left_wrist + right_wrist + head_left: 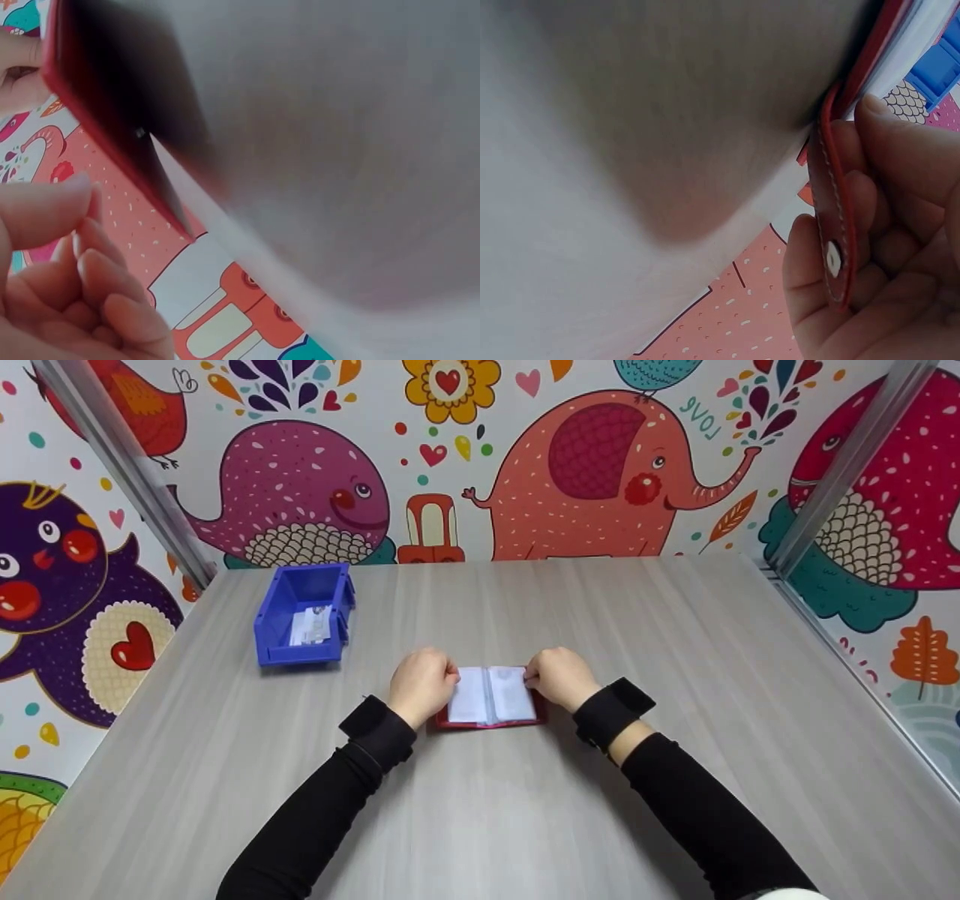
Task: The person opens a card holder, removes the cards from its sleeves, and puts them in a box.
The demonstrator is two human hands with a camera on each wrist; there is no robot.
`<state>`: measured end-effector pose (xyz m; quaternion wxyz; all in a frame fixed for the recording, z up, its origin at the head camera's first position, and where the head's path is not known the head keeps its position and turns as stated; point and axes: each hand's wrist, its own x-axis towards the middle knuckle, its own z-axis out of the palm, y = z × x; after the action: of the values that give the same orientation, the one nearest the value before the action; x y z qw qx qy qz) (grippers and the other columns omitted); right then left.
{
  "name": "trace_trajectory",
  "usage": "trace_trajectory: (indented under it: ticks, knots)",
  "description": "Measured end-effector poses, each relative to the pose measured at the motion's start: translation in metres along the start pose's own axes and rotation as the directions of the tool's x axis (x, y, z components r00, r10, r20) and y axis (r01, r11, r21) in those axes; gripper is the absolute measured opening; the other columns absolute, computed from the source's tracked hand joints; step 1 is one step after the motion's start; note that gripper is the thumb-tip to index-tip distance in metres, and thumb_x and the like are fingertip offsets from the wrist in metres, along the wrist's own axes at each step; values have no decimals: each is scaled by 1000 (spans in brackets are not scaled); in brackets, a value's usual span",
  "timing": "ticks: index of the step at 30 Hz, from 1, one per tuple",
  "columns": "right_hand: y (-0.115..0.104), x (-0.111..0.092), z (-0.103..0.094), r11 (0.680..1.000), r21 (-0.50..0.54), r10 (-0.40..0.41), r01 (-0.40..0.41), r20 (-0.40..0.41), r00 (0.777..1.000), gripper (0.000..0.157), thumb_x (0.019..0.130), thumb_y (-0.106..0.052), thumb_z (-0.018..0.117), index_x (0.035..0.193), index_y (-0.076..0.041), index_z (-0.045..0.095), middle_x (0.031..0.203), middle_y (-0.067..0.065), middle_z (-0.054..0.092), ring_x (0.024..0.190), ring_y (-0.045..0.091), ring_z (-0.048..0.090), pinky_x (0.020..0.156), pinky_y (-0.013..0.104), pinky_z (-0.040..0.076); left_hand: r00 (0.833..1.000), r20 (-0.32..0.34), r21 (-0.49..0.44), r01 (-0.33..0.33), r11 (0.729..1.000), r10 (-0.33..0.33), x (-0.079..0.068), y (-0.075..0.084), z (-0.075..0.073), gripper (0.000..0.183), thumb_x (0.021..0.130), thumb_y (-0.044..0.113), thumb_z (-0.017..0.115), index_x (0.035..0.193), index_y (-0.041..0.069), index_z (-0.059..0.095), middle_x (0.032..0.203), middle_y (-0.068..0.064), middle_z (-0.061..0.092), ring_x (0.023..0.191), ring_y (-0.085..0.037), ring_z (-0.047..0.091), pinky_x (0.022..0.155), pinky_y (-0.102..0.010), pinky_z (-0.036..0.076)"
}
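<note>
A small red card holder (491, 726) lies spread on the table, its pale, see-through sleeves showing on both sides of the fold. My right hand (562, 679) pinches its right edge, thumb over the sleeves and fingers behind the cover. In the right wrist view, a red strap (831, 202) with white stitching and a metal snap hangs against those fingers (802, 255). At the left edge is my left hand (424, 682). Its fingers (112, 270) are loosely curled, thumb close to the fingertips, with a gap to the red cover (112, 142) in the left wrist view.
A blue bin (300, 655) stands at the back left of the table, with white and grey cards (311, 625) inside. The wood-grain table (480, 825) reaches to a wall (450, 450) printed with cartoon animals. Metal posts (847, 472) rise at both back corners.
</note>
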<state>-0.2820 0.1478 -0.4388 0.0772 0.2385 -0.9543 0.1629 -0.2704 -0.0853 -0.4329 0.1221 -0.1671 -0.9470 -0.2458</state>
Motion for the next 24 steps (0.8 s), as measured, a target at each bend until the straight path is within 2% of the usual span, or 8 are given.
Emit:
trace_trajectory:
  ticks: [9,16,24]
  knots:
    - [-1,1,0,1000,0,30,-30,19,999,4,82,-6,78,86,-4,79,90,9,75,84,30,70,76,43,54,1000,17,14,-23,1000,23,-3,0,3,7,80,5,72,73,5,73,75,-8,67,76,-31,64,71,-44,50]
    - [-1,0,-1,1000,-3,7,-7,4,1000,4,80,-6,79,84,-4,79,87,8,75,81,29,70,74,42,54,997,69,55,-23,998,19,-4,0,3,12,79,5,72,68,6,70,71,-6,65,72,-30,63,68,-43,50]
    - [-1,0,-2,999,17,29,-29,18,999,4,79,-5,79,83,-6,80,88,7,75,84,28,70,75,43,54,992,126,77,-11,997,1,-4,0,0,15,77,5,72,63,8,67,66,-3,62,67,-28,60,63,-41,50]
